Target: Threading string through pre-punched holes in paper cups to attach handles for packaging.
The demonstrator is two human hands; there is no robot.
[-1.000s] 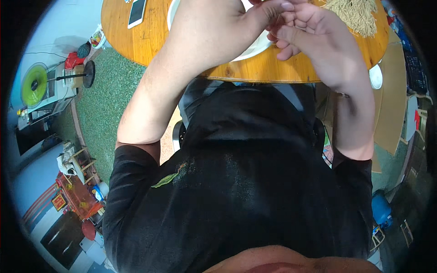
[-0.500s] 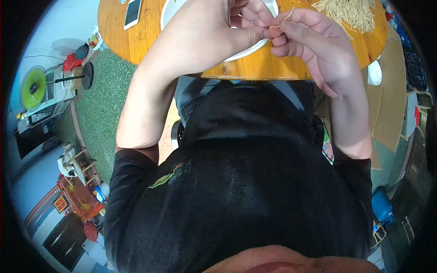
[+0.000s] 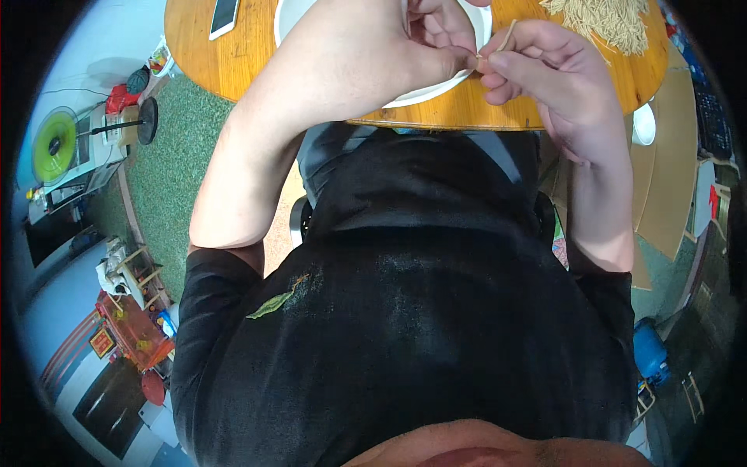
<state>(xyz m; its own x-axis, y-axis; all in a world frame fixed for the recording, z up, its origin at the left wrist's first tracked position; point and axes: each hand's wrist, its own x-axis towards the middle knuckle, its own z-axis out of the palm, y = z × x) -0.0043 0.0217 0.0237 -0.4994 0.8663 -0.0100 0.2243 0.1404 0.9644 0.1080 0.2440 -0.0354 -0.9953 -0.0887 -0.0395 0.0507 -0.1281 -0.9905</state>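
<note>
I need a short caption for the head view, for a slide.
Both hands, left hand and right hand, pinch a thin tan stick above a white plate on a round wooden table.

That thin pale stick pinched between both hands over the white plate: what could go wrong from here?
1. The thin stick is held only by fingertips of the left hand and right hand; it might snap or slip.
2. Dropped, it could miss the white plate and fall past the table edge.
3. An elbow might nudge the phone.

Glossy wood table [image 3: 233, 54]; smooth white bowl [image 3: 420, 93].
</note>
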